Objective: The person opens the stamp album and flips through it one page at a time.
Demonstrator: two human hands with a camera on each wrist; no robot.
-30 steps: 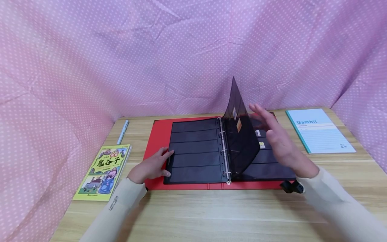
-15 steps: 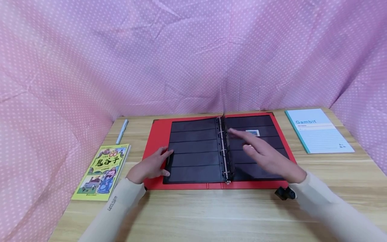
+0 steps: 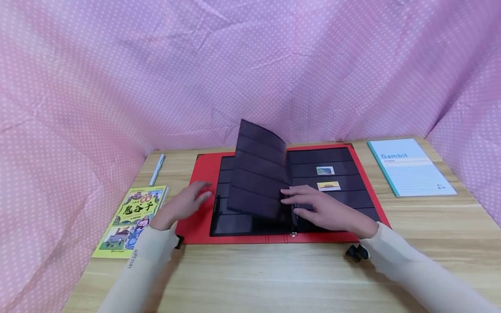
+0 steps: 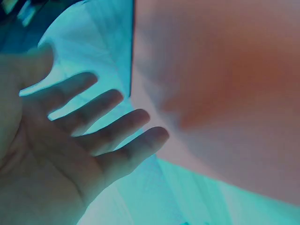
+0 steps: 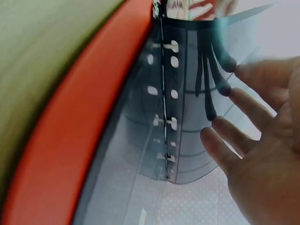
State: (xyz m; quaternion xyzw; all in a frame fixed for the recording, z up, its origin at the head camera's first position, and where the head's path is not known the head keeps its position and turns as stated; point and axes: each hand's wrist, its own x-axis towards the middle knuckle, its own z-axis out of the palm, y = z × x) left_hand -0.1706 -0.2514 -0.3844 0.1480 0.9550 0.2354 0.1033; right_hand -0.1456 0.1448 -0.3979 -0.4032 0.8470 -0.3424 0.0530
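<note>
Touching raised blk pg (image 3: pixel 258 174): R fingers (image 3: pixel 299 190) | L fingers (image 3: pixel 202 200): over red binder (image 3: pixel 227 239)

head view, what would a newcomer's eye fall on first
Probably the open red binder in the middle, where a dark page slants up with the right hand touching it. Next, perhaps, two small stamp-like pictures on the flat page to its right, then the bright yellow book on the left.
</note>
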